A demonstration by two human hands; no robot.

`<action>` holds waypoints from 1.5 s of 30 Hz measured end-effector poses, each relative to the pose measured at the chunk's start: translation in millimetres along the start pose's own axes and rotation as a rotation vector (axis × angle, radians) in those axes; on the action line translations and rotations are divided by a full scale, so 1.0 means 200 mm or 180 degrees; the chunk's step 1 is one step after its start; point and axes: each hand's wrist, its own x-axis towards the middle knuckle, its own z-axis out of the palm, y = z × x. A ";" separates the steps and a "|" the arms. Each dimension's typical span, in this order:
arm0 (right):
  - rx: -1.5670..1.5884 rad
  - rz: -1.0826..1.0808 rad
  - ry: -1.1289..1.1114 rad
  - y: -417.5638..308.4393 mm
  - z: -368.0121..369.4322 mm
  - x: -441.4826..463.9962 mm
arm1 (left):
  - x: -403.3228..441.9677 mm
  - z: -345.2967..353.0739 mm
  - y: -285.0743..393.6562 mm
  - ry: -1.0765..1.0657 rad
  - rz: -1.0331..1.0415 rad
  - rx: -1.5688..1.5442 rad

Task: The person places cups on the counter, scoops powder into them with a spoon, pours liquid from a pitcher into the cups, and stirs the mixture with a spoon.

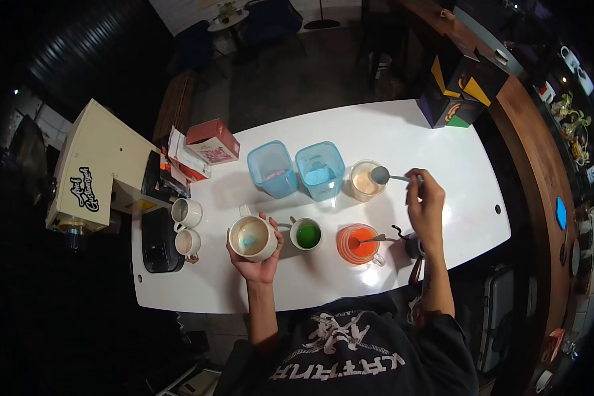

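My left hand (260,265) is wrapped round a white mug (252,236), tilted so its inside shows, with a bluish patch at the bottom. In my right hand (426,206) is a spoon (381,175), its bowl over the rim of a clear plastic tub (366,190) with pale beige contents. A white cup of green liquid (307,234) stands just right of the held mug. Nearer my right forearm, a clear glass mug of orange-red liquid (356,244) has a spoon resting in it. Two blue translucent containers (274,173) stand behind, side by side.
On the white table (389,132), a cream coffee grinder (89,171) stands at the left end. Two white mugs (187,228) sit near it, with a red-and-white box (212,142) behind. Dark boxes (455,99) occupy the far right corner. A dark pitcher (414,245) is beside my right forearm.
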 end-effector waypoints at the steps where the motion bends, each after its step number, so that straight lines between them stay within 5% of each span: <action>1: -0.0098 -0.0084 -0.0210 -0.06 0.00 0.00 | 0.00 0.00 0.00 0.0017 -0.0008 0.0026; 9: -0.0554 -0.1013 -0.0352 0.01 0.10 -0.03 | 0.01 -0.01 -0.03 -0.0042 -0.0048 -0.0031; 14: -0.0280 -0.0206 -0.0064 0.05 0.11 -0.04 | 0.00 0.00 -0.04 -0.0029 -0.0071 -0.0075; 24: -0.0163 -0.0014 0.0315 0.17 0.13 -0.04 | -0.01 0.04 -0.06 -0.0114 -0.0136 0.0113; 26: 0.0297 0.0448 0.0294 0.15 0.12 -0.05 | -0.01 0.05 -0.06 -0.0124 -0.0156 0.0167; 45: 0.1045 0.0793 0.0400 0.23 0.08 -0.06 | -0.02 0.12 -0.11 -0.0258 -0.0257 0.0306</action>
